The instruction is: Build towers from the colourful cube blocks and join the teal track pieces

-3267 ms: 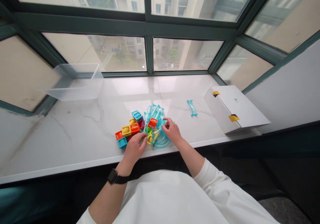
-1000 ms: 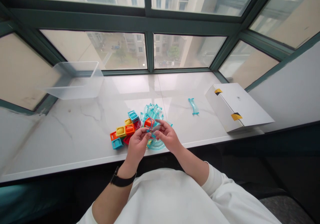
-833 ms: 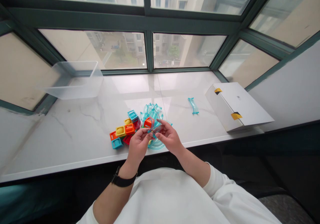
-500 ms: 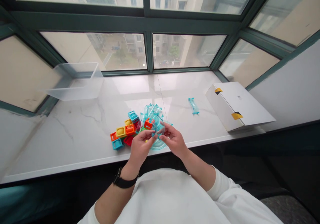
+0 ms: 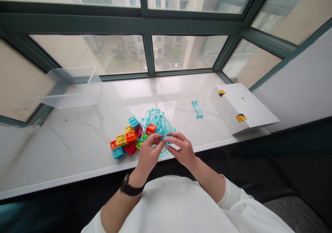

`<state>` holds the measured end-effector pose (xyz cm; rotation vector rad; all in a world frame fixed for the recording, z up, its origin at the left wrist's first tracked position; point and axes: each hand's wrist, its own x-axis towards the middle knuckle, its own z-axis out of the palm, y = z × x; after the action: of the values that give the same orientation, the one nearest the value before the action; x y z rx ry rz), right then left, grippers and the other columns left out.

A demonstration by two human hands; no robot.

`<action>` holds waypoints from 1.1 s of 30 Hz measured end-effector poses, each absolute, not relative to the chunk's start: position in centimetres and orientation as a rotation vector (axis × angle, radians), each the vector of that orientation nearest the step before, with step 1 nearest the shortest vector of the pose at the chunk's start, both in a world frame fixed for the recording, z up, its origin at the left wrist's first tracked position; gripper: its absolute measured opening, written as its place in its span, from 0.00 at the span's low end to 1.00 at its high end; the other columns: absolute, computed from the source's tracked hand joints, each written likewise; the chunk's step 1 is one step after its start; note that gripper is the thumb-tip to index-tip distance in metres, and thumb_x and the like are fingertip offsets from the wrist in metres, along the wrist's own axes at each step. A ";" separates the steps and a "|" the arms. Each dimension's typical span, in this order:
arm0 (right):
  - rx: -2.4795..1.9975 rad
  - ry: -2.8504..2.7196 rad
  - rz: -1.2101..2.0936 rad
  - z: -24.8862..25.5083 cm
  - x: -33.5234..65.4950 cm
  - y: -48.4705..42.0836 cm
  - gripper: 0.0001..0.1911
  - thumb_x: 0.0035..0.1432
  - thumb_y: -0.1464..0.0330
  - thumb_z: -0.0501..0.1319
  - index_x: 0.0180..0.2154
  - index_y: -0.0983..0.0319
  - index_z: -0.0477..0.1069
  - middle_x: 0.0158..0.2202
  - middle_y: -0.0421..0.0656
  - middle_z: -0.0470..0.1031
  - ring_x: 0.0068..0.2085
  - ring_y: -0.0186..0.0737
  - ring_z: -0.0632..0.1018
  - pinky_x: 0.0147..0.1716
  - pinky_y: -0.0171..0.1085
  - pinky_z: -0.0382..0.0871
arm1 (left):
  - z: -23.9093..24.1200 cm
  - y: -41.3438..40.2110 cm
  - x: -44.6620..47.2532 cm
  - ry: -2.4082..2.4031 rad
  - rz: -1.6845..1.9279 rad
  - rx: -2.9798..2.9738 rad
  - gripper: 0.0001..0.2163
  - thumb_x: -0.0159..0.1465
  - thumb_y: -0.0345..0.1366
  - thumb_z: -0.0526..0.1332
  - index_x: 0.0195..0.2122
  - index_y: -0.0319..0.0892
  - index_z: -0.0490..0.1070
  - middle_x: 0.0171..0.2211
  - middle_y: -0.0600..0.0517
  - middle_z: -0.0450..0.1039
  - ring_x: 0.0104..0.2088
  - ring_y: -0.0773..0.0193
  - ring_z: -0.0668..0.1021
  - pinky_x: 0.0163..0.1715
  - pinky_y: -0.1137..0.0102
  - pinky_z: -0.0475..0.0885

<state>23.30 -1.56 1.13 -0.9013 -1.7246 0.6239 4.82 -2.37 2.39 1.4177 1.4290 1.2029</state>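
A heap of small coloured toy blocks [image 5: 126, 139] in orange, yellow, teal and red lies on the white marble sill [image 5: 77, 136], mixed with clear teal curved track pieces [image 5: 155, 117]. My left hand [image 5: 148, 154] and my right hand [image 5: 181, 149] meet just in front of the heap. Both pinch one clear teal curved track piece [image 5: 164, 129] and hold it tilted up above the pile. A black watch sits on my left wrist.
A clear plastic tub [image 5: 70, 87] stands at the back left by the window. One loose teal track piece [image 5: 197, 109] lies to the right, beside a white cardboard box [image 5: 241, 106] with yellow tape. The sill's front edge runs just under my hands.
Earlier both hands were sorting in the heap; they have lifted a curved teal track piece and drawn it slightly toward me. The camera view shifted a little to the right.
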 end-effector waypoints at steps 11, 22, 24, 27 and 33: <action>-1.211 -1.624 0.444 -1.3 29.0 1.5 0.06 0.71 0.64 0.66 0.45 0.54 0.83 0.43 0.44 0.83 0.39 0.42 0.83 0.43 0.42 0.81 | 1.4 -2.5 3.2 1.365 1.114 1.536 0.13 0.72 0.45 0.63 0.52 0.45 0.80 0.46 0.47 0.85 0.46 0.57 0.86 0.49 0.65 0.80; -1.619 -1.590 0.382 -7.1 36.3 9.2 0.10 0.65 0.66 0.64 0.44 0.57 0.83 0.42 0.44 0.84 0.34 0.42 0.80 0.43 0.42 0.77 | -2.5 -2.8 -2.5 1.620 1.070 1.416 0.18 0.69 0.52 0.65 0.49 0.45 0.81 0.45 0.47 0.86 0.45 0.52 0.87 0.47 0.63 0.82; -1.661 -1.581 0.389 -7.6 36.1 10.4 0.10 0.64 0.67 0.64 0.43 0.57 0.84 0.43 0.44 0.84 0.34 0.41 0.80 0.45 0.42 0.76 | -2.9 -2.8 -3.0 1.641 1.056 1.422 0.18 0.68 0.53 0.65 0.49 0.45 0.81 0.45 0.47 0.86 0.46 0.52 0.87 0.48 0.62 0.82; -1.708 -1.575 0.394 -8.1 35.3 12.0 0.10 0.63 0.68 0.64 0.43 0.57 0.84 0.44 0.43 0.85 0.35 0.41 0.80 0.47 0.42 0.76 | -3.2 -2.8 -3.2 1.647 1.051 1.428 0.18 0.68 0.53 0.65 0.49 0.46 0.81 0.45 0.47 0.86 0.46 0.52 0.87 0.49 0.62 0.82; -1.795 -1.610 0.425 -8.7 34.2 13.5 0.10 0.64 0.71 0.65 0.44 0.58 0.85 0.46 0.45 0.85 0.37 0.41 0.80 0.49 0.42 0.74 | -3.4 -2.8 -3.1 1.624 1.042 1.413 0.18 0.69 0.53 0.65 0.49 0.46 0.81 0.46 0.47 0.86 0.47 0.52 0.87 0.50 0.63 0.81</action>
<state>34.17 13.54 -8.73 -1.7953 -1.6098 0.4254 -3.10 -2.78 -3.36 1.4129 1.6243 1.0418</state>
